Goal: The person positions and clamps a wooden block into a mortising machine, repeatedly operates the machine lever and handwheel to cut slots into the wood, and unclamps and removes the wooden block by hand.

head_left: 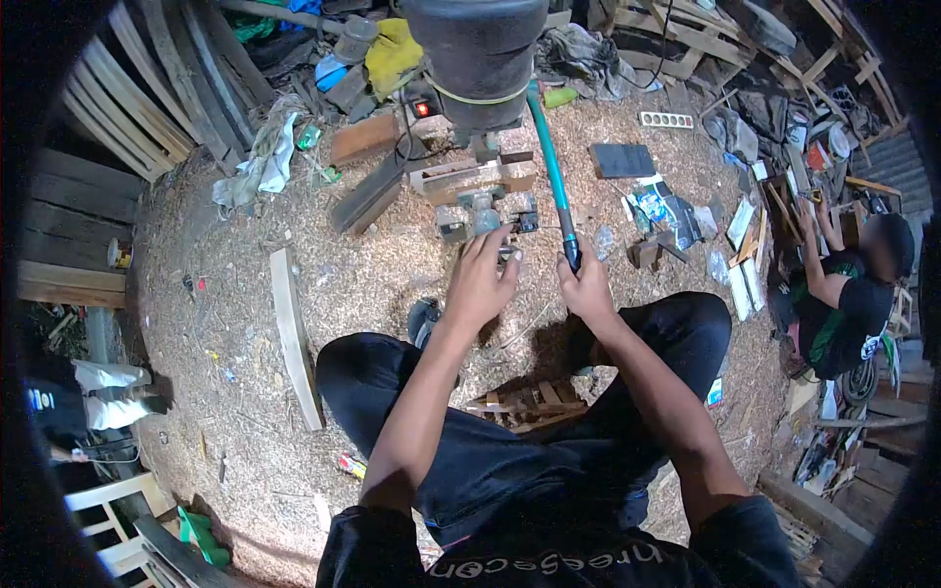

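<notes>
My right hand (586, 287) is closed around the black grip at the lower end of a long teal lever (551, 157). The lever runs up beside a large dark cylindrical machine head (480, 59) with a yellowish band round it. Below the head, a wooden piece (475, 181) lies across a metal clamp assembly (483, 211). My left hand (480, 279) reaches over the near side of this assembly, its fingers bent over metal parts. What lies under its fingertips is hidden. A dark metal knob (527, 221) sits just right of those fingers.
Wood shavings cover the floor. A long pale board (294, 338) lies left of my knees; a dark block (621, 161) and a power strip (667, 120) lie at right. Another person (848, 289) crouches at far right. Curved wooden slats (127, 98) lean at upper left.
</notes>
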Tool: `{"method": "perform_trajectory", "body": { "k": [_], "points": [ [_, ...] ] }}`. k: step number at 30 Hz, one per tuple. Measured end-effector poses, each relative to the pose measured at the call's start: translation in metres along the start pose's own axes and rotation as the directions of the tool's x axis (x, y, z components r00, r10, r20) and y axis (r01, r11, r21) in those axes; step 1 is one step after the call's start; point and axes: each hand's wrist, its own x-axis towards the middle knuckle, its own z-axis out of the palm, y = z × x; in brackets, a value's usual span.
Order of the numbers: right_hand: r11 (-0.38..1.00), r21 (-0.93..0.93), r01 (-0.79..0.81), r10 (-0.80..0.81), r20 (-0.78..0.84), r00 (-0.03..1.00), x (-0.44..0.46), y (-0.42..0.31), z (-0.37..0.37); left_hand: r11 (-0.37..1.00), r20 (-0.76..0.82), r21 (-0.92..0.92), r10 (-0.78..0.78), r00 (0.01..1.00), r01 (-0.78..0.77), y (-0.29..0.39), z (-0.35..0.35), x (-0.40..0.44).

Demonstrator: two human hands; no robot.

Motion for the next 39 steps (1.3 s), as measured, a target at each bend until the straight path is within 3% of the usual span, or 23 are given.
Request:
{"method": "perform_trajectory", "body": {
  "k": [2, 3, 6, 7, 8, 10, 13, 15, 16, 17, 19, 22, 25, 28, 29, 32, 33, 34, 35, 38, 39],
  "points": [
    [0.999, -0.003, 0.032, -0.032, -0.018, 0.999, 0.002, -0.006, -0.001, 1.000, -0.001, -0.019, -0.003, 1.000, 0.003, -0.001, -0.006, -0.003],
    [0.997, -0.061, -0.037, 0.039, 0.024, 0.999, 0.001, -0.012, -0.008, 1.000, -0.001, -0.025, -0.014, 1.000, 0.014, -0.003, -0.011, -0.006],
    [0.987, -0.104, 0.124, -0.134, -0.087, 0.987, 0.005, -0.033, -0.021, 0.998, -0.046, -0.042, -0.043, 0.998, 0.041, -0.004, -0.023, -0.012],
    [0.992, -0.112, 0.054, -0.062, -0.069, 0.996, 0.004, -0.049, -0.031, 0.998, -0.061, -0.049, -0.054, 0.997, 0.051, -0.006, -0.026, -0.014],
    [0.996, 0.006, -0.084, 0.084, 0.027, 0.996, 0.005, -0.070, -0.044, 0.997, -0.072, -0.056, -0.064, 0.995, 0.060, -0.008, -0.028, -0.018],
    [0.999, 0.038, 0.014, -0.011, -0.084, 0.996, 0.012, -0.081, -0.054, 1.000, -0.118, -0.005, -0.017, 0.993, 0.016, -0.014, -0.033, -0.022],
    [0.969, 0.232, -0.079, 0.084, -0.011, 0.996, 0.011, -0.170, -0.092, 0.998, -0.150, -0.006, -0.057, 0.987, 0.057, -0.011, -0.042, -0.027],
    [0.914, 0.388, -0.124, 0.093, 0.097, 0.991, 0.033, -0.192, -0.112, 0.999, -0.182, 0.041, -0.025, 0.983, 0.033, -0.019, -0.040, -0.030],
    [0.970, 0.182, 0.162, -0.157, -0.043, 0.987, 0.046, -0.204, -0.123, 0.998, -0.198, 0.065, -0.010, 0.980, 0.023, -0.023, -0.040, -0.031],
    [0.909, -0.062, 0.413, -0.418, -0.123, 0.900, 0.059, -0.217, -0.132, 0.997, -0.192, 0.070, -0.016, 0.981, 0.030, -0.025, -0.041, -0.031],
    [0.886, 0.052, 0.461, -0.440, -0.215, 0.872, 0.087, -0.249, -0.131, 0.996, -0.176, 0.080, -0.030, 0.984, 0.045, -0.026, -0.042, -0.033],
    [0.924, 0.075, 0.376, -0.337, -0.308, 0.890, 0.102, -0.311, -0.140, 0.992, -0.163, 0.112, -0.037, 0.986, 0.055, -0.025, -0.040, -0.035],
    [0.902, -0.112, 0.417, -0.429, -0.331, 0.840, 0.150, -0.319, -0.148, 0.980, -0.130, 0.165, -0.088, 0.988, 0.109, -0.037, -0.028, -0.039],
    [0.758, -0.010, 0.653, -0.613, -0.356, 0.706, 0.201, -0.298, -0.140, 0.973, -0.108, 0.169, -0.140, 0.984, 0.157, -0.050, -0.012, -0.046],
    [0.738, 0.131, 0.662, -0.615, -0.272, 0.740, 0.203, -0.296, -0.137, 0.976, -0.101, 0.146, -0.149, 0.984, 0.163, -0.059, -0.005, -0.050],
    [0.689, 0.278, 0.670, -0.592, -0.318, 0.741, 0.209, -0.260, -0.123, 0.964, -0.076, 0.136, -0.220, 0.973, 0.229, -0.084, 0.014, -0.058],
    [0.718, 0.359, 0.596, -0.516, -0.300, 0.802, 0.191, -0.245, -0.116, 0.956, -0.056, 0.147, -0.248, 0.967, 0.254, -0.093, 0.023, -0.061],
    [0.663, 0.144, 0.734, -0.675, -0.310, 0.670, 0.194, -0.206, -0.104, 0.947, -0.037, 0.158, -0.279, 0.960, 0.281, -0.102, 0.032, -0.066],
    [0.752, 0.355, 0.556, -0.475, -0.294, 0.830, 0.177, -0.177, -0.083, 0.937, -0.020, 0.170, -0.308, 0.951, 0.306, -0.114, 0.041, -0.070],
    [0.908, 0.103, 0.406, -0.390, -0.145, 0.909, 0.145, -0.060, -0.036, 0.957, -0.089, 0.178, -0.216, 0.972, 0.229, -0.163, 0.076, -0.081],
    [0.985, 0.167, 0.034, -0.051, 0.096, 0.994, 0.114, -0.047, -0.032, 0.921, -0.021, 0.198, -0.337, 0.941, 0.334, -0.165, 0.078, -0.080]
  ]
}}
